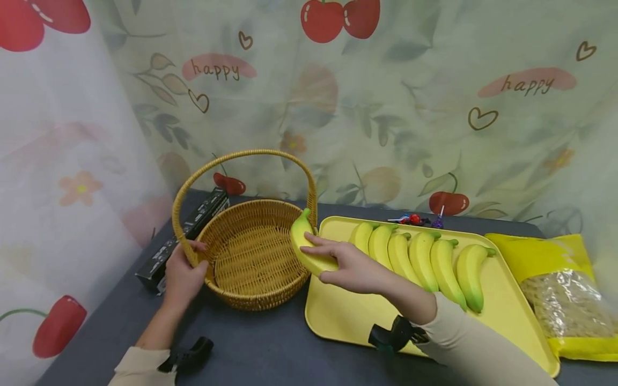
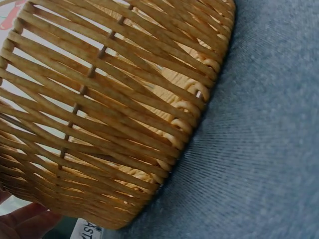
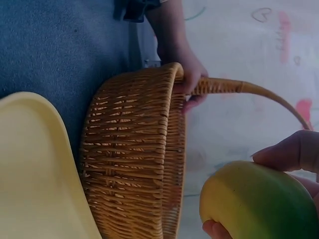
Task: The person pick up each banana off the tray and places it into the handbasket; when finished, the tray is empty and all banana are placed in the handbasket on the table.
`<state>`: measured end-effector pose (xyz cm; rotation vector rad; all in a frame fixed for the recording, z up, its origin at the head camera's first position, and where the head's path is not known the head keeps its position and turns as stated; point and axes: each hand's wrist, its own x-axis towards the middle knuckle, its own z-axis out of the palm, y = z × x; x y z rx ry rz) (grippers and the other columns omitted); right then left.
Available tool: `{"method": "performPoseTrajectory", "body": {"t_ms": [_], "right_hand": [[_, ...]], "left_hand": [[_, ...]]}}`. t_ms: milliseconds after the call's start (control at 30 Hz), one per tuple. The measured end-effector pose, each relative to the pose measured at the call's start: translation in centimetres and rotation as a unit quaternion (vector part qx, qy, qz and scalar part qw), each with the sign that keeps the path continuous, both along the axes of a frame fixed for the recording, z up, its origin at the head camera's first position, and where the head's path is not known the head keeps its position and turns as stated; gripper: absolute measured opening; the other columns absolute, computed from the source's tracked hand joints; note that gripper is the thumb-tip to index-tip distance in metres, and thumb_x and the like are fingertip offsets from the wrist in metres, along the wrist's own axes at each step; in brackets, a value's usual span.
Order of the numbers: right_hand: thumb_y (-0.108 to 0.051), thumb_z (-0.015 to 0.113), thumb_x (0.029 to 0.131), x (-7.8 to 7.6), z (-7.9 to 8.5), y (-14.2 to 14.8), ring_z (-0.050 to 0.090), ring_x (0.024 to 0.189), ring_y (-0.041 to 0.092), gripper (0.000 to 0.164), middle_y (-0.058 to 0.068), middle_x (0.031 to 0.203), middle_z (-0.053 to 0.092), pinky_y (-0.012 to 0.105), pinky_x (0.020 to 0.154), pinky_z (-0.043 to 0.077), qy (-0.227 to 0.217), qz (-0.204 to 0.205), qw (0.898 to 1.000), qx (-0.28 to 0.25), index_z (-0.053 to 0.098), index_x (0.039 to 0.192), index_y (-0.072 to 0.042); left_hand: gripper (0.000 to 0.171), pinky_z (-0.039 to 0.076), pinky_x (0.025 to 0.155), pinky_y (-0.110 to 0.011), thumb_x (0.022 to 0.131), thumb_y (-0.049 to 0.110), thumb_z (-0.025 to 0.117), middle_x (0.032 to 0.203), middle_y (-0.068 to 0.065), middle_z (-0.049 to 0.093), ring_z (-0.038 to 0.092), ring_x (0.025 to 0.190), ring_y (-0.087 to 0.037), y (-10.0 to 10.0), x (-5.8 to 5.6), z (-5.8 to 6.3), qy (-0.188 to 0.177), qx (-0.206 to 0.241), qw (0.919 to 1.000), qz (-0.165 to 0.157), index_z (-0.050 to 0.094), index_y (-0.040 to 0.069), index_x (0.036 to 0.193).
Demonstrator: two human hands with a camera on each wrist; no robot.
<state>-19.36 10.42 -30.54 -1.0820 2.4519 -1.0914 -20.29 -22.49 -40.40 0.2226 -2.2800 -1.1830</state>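
Note:
My left hand [image 1: 185, 276] grips the wicker basket [image 1: 256, 300] at its left rim, by the foot of the arched handle [image 1: 256, 152]. Nothing lies inside the basket. In my right hand [image 1: 354, 265] a yellow banana with a green tip [image 1: 300, 241] is held between thumb and fingers, above the basket's right rim; the right wrist view shows the banana [image 3: 249, 199] end-on. Several more bananas [image 1: 422, 260] lie in a row on the yellow tray [image 1: 347, 321], right of the basket. Woven basket side [image 2: 99, 109] fills much of the left wrist view.
A long black box [image 1: 159, 257] lies behind the basket's left side. Wrapped lollipops [image 1: 415, 219] sit beyond the tray's back edge. A yellow bag with a clear window [image 1: 565, 300] stands at the tray's right. Printed curtains [image 1: 338, 134] hang behind and at the left.

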Motion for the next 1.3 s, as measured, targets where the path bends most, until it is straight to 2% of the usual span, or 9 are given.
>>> {"method": "performPoseTrajectory", "body": {"t_ms": [100, 167, 300, 367, 433, 533, 900, 1100, 1300], "right_hand": [[-0.001, 0.054, 0.081, -0.8, 0.5, -1.2, 0.047, 0.121, 0.032, 0.053, 0.012, 0.151, 0.028, 0.022, 0.062, 0.032, 0.018, 0.021, 0.999, 0.029, 0.048, 0.134, -0.005], [-0.001, 0.053, 0.081, -1.4, 0.8, -2.0, 0.055, 0.093, 0.028, 0.053, 0.013, 0.151, 0.028, 0.022, 0.061, 0.031, 0.019, 0.031, 0.998, 0.044, 0.048, 0.133, -0.004], [-0.001, 0.053, 0.081, -2.8, 0.9, -3.9, 0.035, 0.054, 0.011, 0.053, 0.013, 0.152, 0.027, 0.021, 0.054, 0.028, 0.002, 0.046, 0.996, 0.073, 0.047, 0.134, -0.003], [-0.002, 0.053, 0.082, -3.3, 1.0, -4.7, 0.047, 0.059, 0.012, 0.053, 0.013, 0.152, 0.027, 0.022, 0.054, 0.029, -0.003, 0.049, 0.995, 0.088, 0.047, 0.134, -0.003], [-0.003, 0.054, 0.082, -3.7, 1.0, -5.6, 0.062, 0.09, 0.019, 0.052, 0.013, 0.151, 0.028, 0.023, 0.062, 0.034, 0.0, 0.053, 0.993, 0.101, 0.048, 0.134, -0.003], [-0.004, 0.055, 0.083, -4.2, 1.2, -6.9, 0.031, 0.137, 0.029, 0.051, 0.013, 0.151, 0.029, 0.026, 0.076, 0.036, 0.005, 0.053, 0.992, 0.118, 0.049, 0.133, -0.004], [-0.007, 0.056, 0.086, -6.3, 0.4, -10.9, 0.051, 0.117, 0.022, 0.048, 0.012, 0.148, 0.035, 0.02, 0.071, 0.035, -0.039, 0.061, 0.988, 0.137, 0.049, 0.133, -0.008], [-0.005, 0.057, 0.084, -7.3, -0.1, -12.6, 0.044, 0.126, 0.02, 0.049, 0.014, 0.147, 0.037, 0.018, 0.076, 0.034, -0.071, 0.063, 0.988, 0.123, 0.05, 0.132, -0.006], [-0.005, 0.057, 0.083, -7.8, -0.3, -14.1, 0.049, 0.089, 0.01, 0.05, 0.013, 0.146, 0.038, 0.016, 0.07, 0.036, -0.08, 0.068, 0.987, 0.118, 0.05, 0.133, -0.007]], "left_hand": [[0.022, 0.034, 0.069, -0.008, 0.073, -0.006, 0.057, 0.101, -0.016, 0.067, 0.058, 0.092, -0.019, 0.0, 0.0, -0.2, 0.002, 0.002, 1.0, 0.0, 0.056, 0.001, 0.093], [0.021, 0.034, 0.07, -0.01, 0.074, -0.005, 0.056, 0.102, -0.016, 0.067, 0.059, 0.095, -0.024, -0.1, 0.0, -0.3, 0.002, 0.003, 1.0, -0.001, 0.056, 0.001, 0.094], [0.021, 0.034, 0.071, -0.014, 0.075, -0.004, 0.054, 0.104, -0.017, 0.066, 0.059, 0.1, -0.027, 0.0, 0.1, -0.3, -0.006, 0.007, 0.9999, -0.005, 0.055, 0.002, 0.095], [0.021, 0.034, 0.072, -0.015, 0.075, -0.004, 0.053, 0.105, -0.017, 0.065, 0.059, 0.102, -0.028, 0.0, 0.1, -0.3, -0.009, 0.009, 0.9999, -0.007, 0.055, 0.002, 0.095], [0.021, 0.034, 0.072, -0.015, 0.076, -0.004, 0.053, 0.105, -0.017, 0.065, 0.058, 0.102, -0.028, 0.0, 0.1, -0.3, -0.011, 0.01, 0.9998, -0.009, 0.055, 0.002, 0.096], [0.021, 0.034, 0.072, -0.014, 0.076, -0.004, 0.053, 0.105, -0.018, 0.065, 0.058, 0.103, -0.028, 0.0, 0.2, -0.2, -0.013, 0.01, 0.9998, -0.012, 0.054, 0.002, 0.096], [0.021, 0.033, 0.07, -0.013, 0.076, -0.004, 0.053, 0.106, -0.017, 0.065, 0.058, 0.102, -0.028, 0.0, 0.3, -0.1, -0.016, 0.013, 0.9997, -0.013, 0.054, 0.002, 0.096], [0.021, 0.034, 0.071, -0.013, 0.077, -0.004, 0.052, 0.106, -0.017, 0.065, 0.058, 0.103, -0.028, -0.1, 0.1, -0.3, -0.014, 0.012, 0.9997, -0.017, 0.053, 0.002, 0.097], [0.021, 0.035, 0.073, -0.016, 0.076, -0.003, 0.053, 0.104, -0.015, 0.066, 0.059, 0.101, -0.025, -0.2, -0.1, -0.6, -0.009, 0.011, 0.9999, -0.008, 0.054, 0.002, 0.096]]}}
